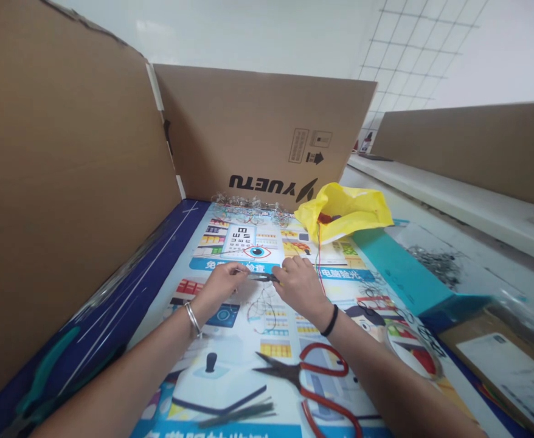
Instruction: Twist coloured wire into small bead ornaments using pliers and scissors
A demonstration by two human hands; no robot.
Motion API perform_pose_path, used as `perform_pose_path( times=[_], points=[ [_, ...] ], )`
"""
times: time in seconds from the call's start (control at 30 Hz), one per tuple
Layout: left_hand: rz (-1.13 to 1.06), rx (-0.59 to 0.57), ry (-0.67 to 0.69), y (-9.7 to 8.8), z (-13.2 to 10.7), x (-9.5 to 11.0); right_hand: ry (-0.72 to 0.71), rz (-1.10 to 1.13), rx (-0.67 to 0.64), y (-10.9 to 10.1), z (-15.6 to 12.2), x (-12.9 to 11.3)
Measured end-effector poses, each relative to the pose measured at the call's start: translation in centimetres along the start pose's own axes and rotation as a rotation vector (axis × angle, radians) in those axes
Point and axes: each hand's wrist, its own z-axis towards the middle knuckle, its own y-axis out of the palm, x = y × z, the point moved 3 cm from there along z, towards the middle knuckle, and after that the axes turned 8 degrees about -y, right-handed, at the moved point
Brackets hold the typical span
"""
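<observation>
Nearer the wearer than the grip: scissors (300, 378), dark blades, looped red handles, lying between the forearms; beside them, a loose bunch of thin dark sticks (242, 413). Left of the grip, near the wearer: a teal-handled tool (50, 365), partly cropped. Beyond the grip: a wire tangle (253, 205), glinting, against a brown cardboard panel (253, 128). Beyond and right: a crumpled yellow bag (356, 213), red and green strings trailing out. Beneath all: a glossy printed sheet (244, 359).

Grip: right hand (300, 283) closed around pliers (262, 277), slim, dark, metallic, pointing left; left hand (224, 286) pinching a thin wire (245, 271) at their tip. Fine loops (264, 310) show just below; whether joined, cannot tell.
</observation>
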Motion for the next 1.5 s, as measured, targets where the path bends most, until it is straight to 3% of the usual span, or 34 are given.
perform_pose_path(
  times=[0.53,1.5],
  points=[
    [-0.037,-0.107,-0.019,0.5,-0.5,0.1,-0.059,-0.074,0.006,-0.3,-0.1,0.1],
    [-0.105,-0.052,0.011,1.0,-0.9,0.5,-0.018,-0.045,-0.076,0.3,0.1,0.5]
  ],
)
